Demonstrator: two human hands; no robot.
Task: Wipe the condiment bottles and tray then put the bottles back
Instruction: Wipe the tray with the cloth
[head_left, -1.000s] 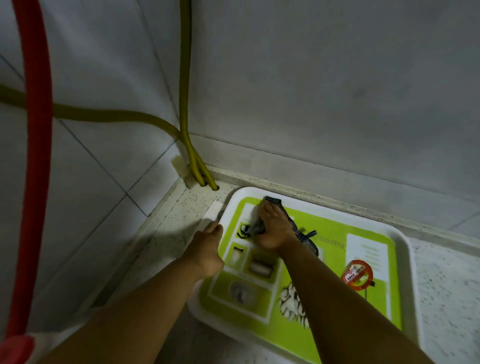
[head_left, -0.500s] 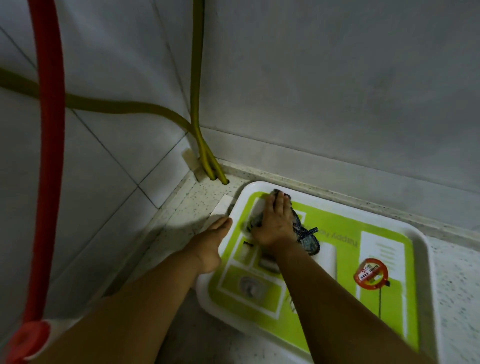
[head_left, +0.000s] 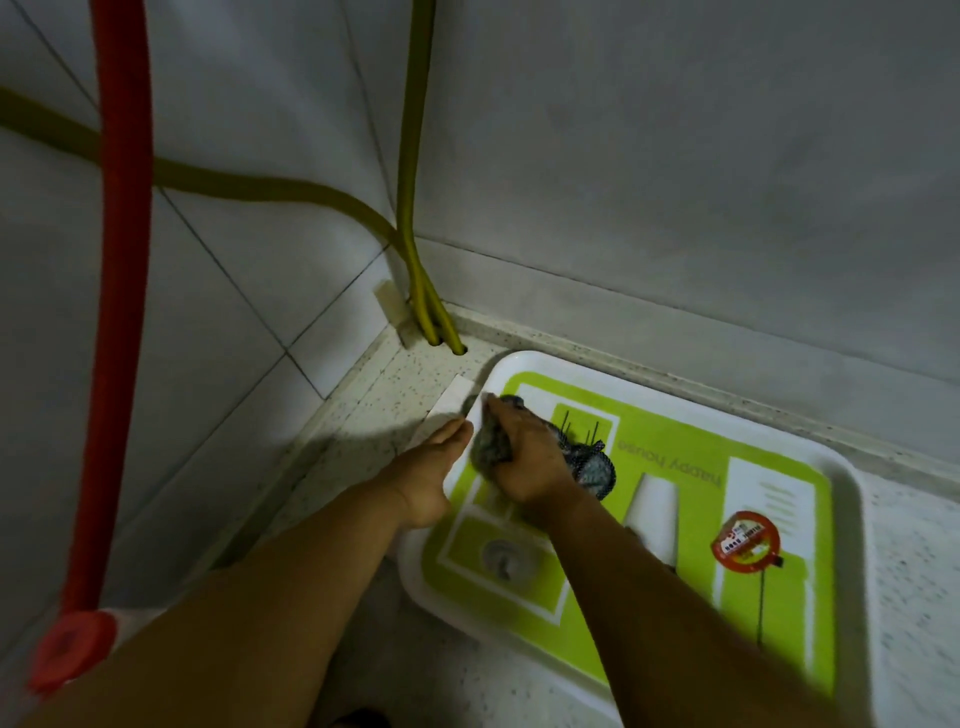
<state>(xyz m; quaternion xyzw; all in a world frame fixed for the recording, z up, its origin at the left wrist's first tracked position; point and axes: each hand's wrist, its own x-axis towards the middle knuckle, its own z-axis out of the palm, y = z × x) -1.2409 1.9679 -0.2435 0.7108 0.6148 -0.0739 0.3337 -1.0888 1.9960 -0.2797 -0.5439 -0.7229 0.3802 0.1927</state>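
Here the right hand (head_left: 524, 457) grips a dark cloth (head_left: 592, 467) on the green and white tray (head_left: 670, 415) in the table's corner, while the left hand (head_left: 431, 478), fingers straight, rests on its left rim.

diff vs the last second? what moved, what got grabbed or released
The right hand slid the bunched dark patterned cloth toward the far-left corner of the green-and-white plastic tray, fingers curling round it. Nothing was released. The left hand still steadies the tray's left rim; the tray hasn't visibly shifted on the counter.
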